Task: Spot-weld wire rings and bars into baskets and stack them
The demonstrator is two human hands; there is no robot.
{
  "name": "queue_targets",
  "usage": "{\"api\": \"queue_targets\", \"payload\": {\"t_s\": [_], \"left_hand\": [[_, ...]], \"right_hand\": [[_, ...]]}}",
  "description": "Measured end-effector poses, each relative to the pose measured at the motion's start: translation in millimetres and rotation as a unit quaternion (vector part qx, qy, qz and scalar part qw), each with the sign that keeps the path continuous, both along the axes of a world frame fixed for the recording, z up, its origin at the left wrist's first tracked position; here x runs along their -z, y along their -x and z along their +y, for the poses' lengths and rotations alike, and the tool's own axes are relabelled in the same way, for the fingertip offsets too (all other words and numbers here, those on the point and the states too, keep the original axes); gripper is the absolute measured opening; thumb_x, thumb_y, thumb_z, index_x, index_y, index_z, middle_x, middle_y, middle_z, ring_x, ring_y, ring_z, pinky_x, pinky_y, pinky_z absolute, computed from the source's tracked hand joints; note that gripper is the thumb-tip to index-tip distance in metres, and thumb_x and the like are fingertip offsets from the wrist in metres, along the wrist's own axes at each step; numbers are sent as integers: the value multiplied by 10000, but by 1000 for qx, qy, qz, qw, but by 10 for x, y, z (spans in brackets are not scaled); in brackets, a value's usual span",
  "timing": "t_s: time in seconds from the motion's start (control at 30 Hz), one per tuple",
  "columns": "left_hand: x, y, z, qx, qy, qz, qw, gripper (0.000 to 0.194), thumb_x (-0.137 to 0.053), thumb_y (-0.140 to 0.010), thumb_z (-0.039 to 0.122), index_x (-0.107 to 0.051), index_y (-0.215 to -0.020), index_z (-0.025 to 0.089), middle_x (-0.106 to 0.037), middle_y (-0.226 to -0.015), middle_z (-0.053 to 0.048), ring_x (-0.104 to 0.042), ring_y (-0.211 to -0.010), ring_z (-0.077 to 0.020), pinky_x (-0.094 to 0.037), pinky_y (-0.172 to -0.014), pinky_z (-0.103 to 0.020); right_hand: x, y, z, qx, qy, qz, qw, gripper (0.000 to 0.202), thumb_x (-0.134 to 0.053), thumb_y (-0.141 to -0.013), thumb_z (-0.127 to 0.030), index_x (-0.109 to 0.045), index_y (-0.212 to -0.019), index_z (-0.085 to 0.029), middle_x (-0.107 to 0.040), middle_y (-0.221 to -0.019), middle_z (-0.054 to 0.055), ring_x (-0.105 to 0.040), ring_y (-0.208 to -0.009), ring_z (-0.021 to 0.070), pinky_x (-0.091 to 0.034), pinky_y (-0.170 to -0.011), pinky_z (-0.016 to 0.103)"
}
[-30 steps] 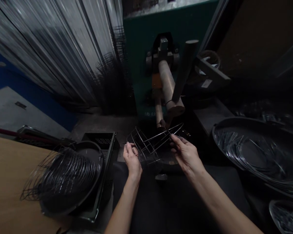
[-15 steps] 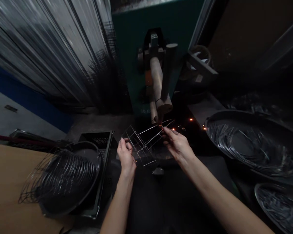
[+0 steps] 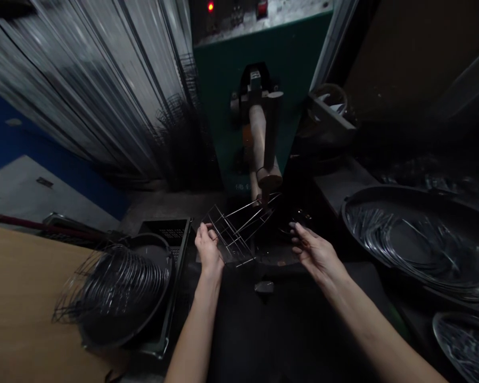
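Note:
A wire frame (image 3: 234, 233) of thin crossed metal rods is held at its left side by my left hand (image 3: 209, 247), whose fingers are closed on it. Its far end sits at the tip of the spot welder's arms (image 3: 269, 175), between the upper and lower electrodes. My right hand (image 3: 317, 252) is off to the right of the frame, apart from it. Its fingers are partly bent and loosely spread, with nothing visible in them.
On the left, a round black pan (image 3: 123, 335) with stacked wire rings (image 3: 131, 279) rests on a dark crate (image 3: 170, 319). To the right stand a wide pan (image 3: 353, 199) of curved wires and a smaller bowl (image 3: 439, 324) of metal pieces. The green machine body (image 3: 215, 80) rises ahead.
My right hand has let go of the wire frame and moved right, away from the electrodes. The glowing sparks are gone. My left hand still holds the frame; the view has tilted up slightly.

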State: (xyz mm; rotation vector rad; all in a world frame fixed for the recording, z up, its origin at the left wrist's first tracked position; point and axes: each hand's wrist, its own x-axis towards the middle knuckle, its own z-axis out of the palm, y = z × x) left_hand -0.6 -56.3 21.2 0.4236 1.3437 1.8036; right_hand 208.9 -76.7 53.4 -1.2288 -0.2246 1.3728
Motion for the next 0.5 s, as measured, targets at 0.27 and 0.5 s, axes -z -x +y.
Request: {"api": "queue_targets", "payload": {"t_s": [0.27,0.5], "left_hand": [[-91,5,8,11,-6,22,1000,310,-524,-847,430,-525,-732,142,-264,-407,115,-216,-347,-26,-153,-392,-166],[63,-309,-462,-51,-8,0,999,398,-533,-826,530,-490,-654,174,-294,-417,88,-234,-379,-45,-154,-405,-197]], "right_hand": [[213,-304,-187,-61,-36,-137,988,361,-797,-568,-414,-718,-845,-195,-644,-784,34,-542,-630,131,-412,-474,208],[696,-1079,-860,-192,-44,-712,674,282,-580,-810,-441,-700,-913,-207,-645,-949,140,-564,-960,370,-448,-807,547]]}}
